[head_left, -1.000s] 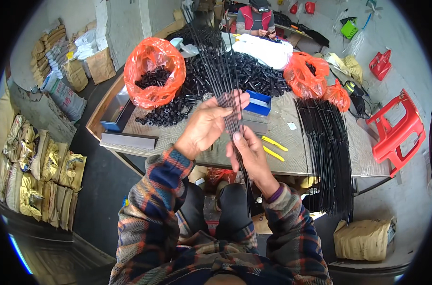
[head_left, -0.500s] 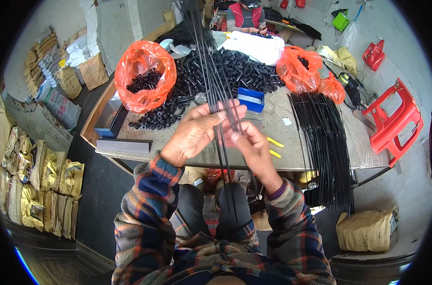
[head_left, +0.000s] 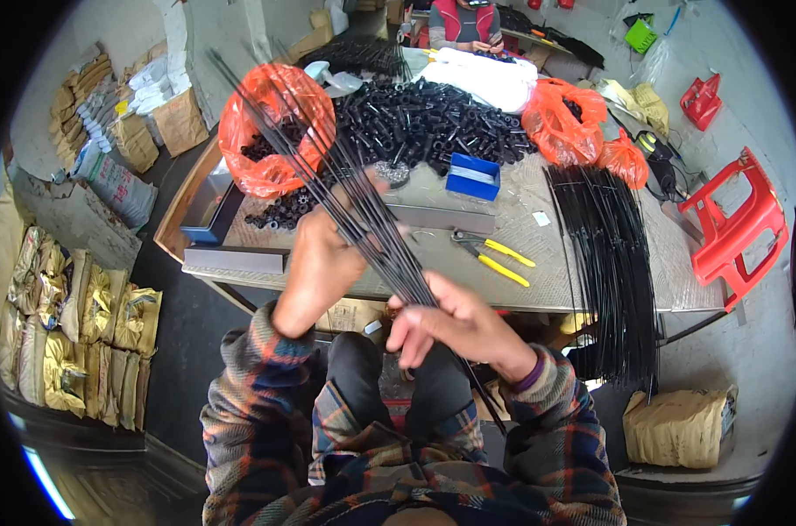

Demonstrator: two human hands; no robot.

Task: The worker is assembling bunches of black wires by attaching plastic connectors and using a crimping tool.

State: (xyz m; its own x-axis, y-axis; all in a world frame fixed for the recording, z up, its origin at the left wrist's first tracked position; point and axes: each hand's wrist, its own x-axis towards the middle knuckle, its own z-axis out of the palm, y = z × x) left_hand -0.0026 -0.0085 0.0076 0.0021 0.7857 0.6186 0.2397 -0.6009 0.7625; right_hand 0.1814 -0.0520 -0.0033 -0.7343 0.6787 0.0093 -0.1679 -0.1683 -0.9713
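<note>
Hands hold a bunch of thin black rods (head_left: 363, 219) above the near edge of the table (head_left: 573, 280). The left hand (head_left: 323, 263) wraps its fingers around the middle of the bunch; the right hand (head_left: 455, 329) pinches the low end.

Past the hands lie yellow pliers (head_left: 494, 254), a blue box (head_left: 473, 177), and a heap of small black tubes (head_left: 424, 123) (a big heap). An orange bag (head_left: 271, 131) sits at the far left. More black rods (head_left: 604, 254) hang over the right near edge. Bare table shows between pliers and rods.
</note>
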